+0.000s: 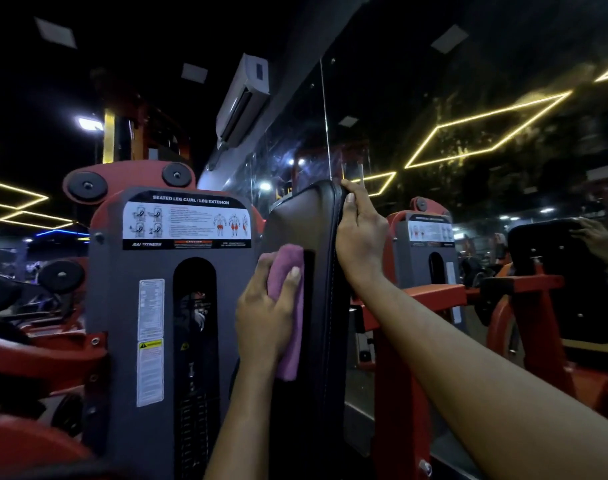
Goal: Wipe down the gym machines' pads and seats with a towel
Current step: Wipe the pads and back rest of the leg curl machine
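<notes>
An upright black back pad [316, 216] of a red leg-curl machine stands in the middle of the view, seen edge-on. My left hand [264, 313] holds a folded pink towel [288, 327] and presses it against the pad's left face, about halfway up. My right hand [359, 233] grips the pad's top right edge, fingers wrapped round its back and thumb on the front seam.
The machine's grey weight-stack cover [129, 306] with instruction stickers stands close on the left. A wall mirror [503, 168] on the right reflects the machine and my hand. Red frame beams [430, 292] run behind the pad. An air conditioner [243, 98] hangs above.
</notes>
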